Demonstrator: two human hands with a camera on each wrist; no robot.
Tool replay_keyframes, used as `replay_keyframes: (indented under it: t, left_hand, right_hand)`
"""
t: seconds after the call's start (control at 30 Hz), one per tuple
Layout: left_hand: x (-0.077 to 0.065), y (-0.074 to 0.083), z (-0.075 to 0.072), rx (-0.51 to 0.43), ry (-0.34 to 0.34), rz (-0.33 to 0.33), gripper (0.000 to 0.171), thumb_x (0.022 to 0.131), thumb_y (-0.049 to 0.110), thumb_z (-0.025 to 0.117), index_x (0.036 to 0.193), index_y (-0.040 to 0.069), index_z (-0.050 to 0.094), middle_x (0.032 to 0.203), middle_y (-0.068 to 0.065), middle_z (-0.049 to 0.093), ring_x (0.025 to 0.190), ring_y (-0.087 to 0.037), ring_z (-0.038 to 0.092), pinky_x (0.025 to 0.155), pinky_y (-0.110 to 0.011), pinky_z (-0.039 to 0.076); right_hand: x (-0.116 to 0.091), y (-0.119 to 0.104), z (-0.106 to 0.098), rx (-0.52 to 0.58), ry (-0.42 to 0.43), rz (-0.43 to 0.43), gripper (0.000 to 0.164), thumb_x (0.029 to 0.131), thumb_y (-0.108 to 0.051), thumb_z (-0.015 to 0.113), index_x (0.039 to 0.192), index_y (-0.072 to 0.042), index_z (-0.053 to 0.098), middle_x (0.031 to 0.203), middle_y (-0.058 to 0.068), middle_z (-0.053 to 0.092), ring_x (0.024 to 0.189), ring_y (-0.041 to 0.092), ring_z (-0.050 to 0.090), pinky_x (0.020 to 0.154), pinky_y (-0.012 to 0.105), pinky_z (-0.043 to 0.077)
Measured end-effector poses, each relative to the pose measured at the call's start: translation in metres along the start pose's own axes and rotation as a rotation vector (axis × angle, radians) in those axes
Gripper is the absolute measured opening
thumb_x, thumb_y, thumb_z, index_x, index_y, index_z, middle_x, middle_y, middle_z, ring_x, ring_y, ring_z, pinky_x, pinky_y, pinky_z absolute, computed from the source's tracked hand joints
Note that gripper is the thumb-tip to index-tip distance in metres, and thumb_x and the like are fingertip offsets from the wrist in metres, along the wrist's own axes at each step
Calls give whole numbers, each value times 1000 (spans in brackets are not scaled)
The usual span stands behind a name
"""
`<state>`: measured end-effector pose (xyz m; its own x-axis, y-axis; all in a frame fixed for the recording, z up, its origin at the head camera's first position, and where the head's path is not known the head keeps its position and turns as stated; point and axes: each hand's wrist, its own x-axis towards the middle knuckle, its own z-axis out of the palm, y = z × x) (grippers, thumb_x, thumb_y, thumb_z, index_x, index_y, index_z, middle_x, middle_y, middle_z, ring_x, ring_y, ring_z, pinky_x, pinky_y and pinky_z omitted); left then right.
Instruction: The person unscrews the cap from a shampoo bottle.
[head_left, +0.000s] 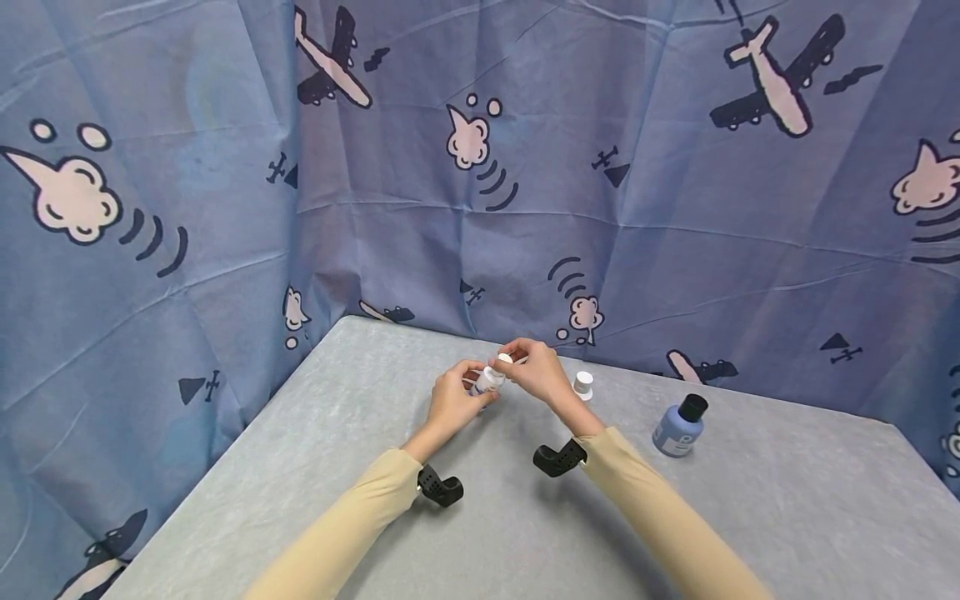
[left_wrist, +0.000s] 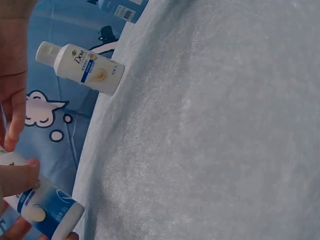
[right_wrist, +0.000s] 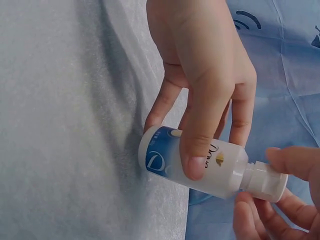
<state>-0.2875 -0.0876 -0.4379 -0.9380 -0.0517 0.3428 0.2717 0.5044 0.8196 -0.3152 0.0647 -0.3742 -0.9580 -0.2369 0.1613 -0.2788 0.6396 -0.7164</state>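
My left hand (head_left: 455, 396) grips a small white-and-blue Dove bottle (right_wrist: 227, 167) round its body, thumb across the front label. At the bottle's top, my right hand (head_left: 536, 371) pinches the white cap (right_wrist: 267, 184) between thumb and fingers. A bit of the neck shows between cap and shoulder in the right wrist view. In that view the bottle's base is close over the table cloth. Just right of the right hand stands a second white Dove bottle (left_wrist: 90, 69) with its cap on, its lower part hidden by the wrist in the head view.
A blue bottle with a black cap (head_left: 678, 427) stands farther right on the grey cloth-covered table (head_left: 480, 517). Behind and to the left hangs a blue curtain (head_left: 420, 183) printed with planes and clouds, close along the table's far edge. Each wrist wears a black camera mount (head_left: 561, 458).
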Motion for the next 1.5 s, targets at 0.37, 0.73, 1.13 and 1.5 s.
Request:
replay_keyframes:
  t: [0.37,0.73,1.13,1.5]
  left_hand:
    - [2,-2,-5,34,-12,18,42,73,13,81,112,9,67,98,-10,71,86,-23,65,79,-34,51]
    - [6,2,-12,56,-27,54,42,74,12,80,113,6,67,100,-12,71,90,-25,65,80,-35,51]
    - [6,-1,-13,60,-24,48,42,76,13,79,115,5,66,100,-13,71,88,-26,65,79,-36,51]
    - [2,-7,-10,-2,-28,40,42,77,12,79,115,3,64,99,-15,71,87,-28,68,80,-40,55]
  right_hand:
    - [1,-2,-3,18,-53,-80,26,83,-13,71,108,-3,70,103,15,71,92,29,70,70,34,56]
    - [1,-4,-8,34,-57,-108,25,82,-9,72,107,-4,70,106,15,71,98,32,68,73,35,56]
    - [3,2,-9,24,-50,-113,27,79,-6,76,105,-6,70,106,13,71,95,31,67,75,36,56]
    - [-1,9,-1,40,-48,-75,33,77,-4,75,109,-3,68,104,15,70,94,29,67,75,35,56]
